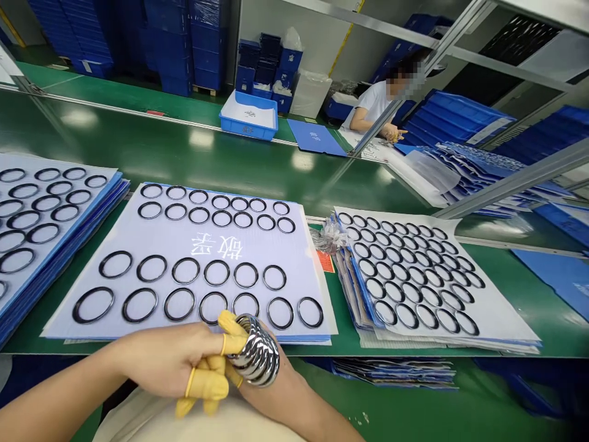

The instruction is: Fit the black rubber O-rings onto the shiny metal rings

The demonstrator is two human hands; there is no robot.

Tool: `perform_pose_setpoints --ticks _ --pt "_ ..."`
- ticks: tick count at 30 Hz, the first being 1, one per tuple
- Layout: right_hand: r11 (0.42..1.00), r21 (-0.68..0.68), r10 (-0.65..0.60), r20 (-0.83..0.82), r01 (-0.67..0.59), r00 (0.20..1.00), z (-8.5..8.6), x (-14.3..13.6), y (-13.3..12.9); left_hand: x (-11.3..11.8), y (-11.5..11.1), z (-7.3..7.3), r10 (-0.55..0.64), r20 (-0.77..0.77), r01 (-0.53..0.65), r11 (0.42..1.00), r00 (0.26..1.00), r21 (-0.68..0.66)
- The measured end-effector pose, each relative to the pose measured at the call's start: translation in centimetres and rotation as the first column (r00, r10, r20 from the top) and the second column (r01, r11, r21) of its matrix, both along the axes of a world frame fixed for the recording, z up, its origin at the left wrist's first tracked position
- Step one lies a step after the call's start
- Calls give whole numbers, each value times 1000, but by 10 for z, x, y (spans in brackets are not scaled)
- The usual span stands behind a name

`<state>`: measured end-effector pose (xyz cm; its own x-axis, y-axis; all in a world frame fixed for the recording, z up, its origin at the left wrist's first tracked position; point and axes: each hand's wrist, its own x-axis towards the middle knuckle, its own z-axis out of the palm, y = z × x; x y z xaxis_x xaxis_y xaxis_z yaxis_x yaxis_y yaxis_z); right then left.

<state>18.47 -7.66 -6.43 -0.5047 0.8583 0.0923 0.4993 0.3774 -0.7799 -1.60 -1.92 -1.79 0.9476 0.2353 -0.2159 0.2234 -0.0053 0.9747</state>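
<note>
My left hand point(184, 359), with yellow finger covers, reaches in from the left. Its thumb and forefinger press at the near edge of a stack of shiny metal rings point(258, 356). The stack sits on my right hand point(271, 390), whose fingers are mostly hidden behind the rings and my left hand. Just beyond both hands, black-rimmed rings point(216, 272) lie in rows on a white sheet point(161, 239), two rows at the back and two at the front.
Ring-covered sheet stacks stand at the left point(55, 184) and right point(488, 307). A plastic bundle point(334, 236) lies between the middle and right stacks. Across the green bench are a blue tray point(248, 129), a metal frame post point(396, 107) and a person point(375, 104).
</note>
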Motion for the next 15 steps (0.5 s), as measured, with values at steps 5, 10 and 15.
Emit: perform_pose_setpoints --ticks 5,10,15 --pt "979 116 166 12 -166 986 19 6 15 5 -6 -12 5 63 2 994 998 -110" --pt "977 135 179 -88 -167 980 20 15 17 6 -6 -16 61 87 -61 998 994 0" --pt "994 28 112 -130 -109 985 26 12 13 14 -5 -12 109 134 -123 987 985 101"
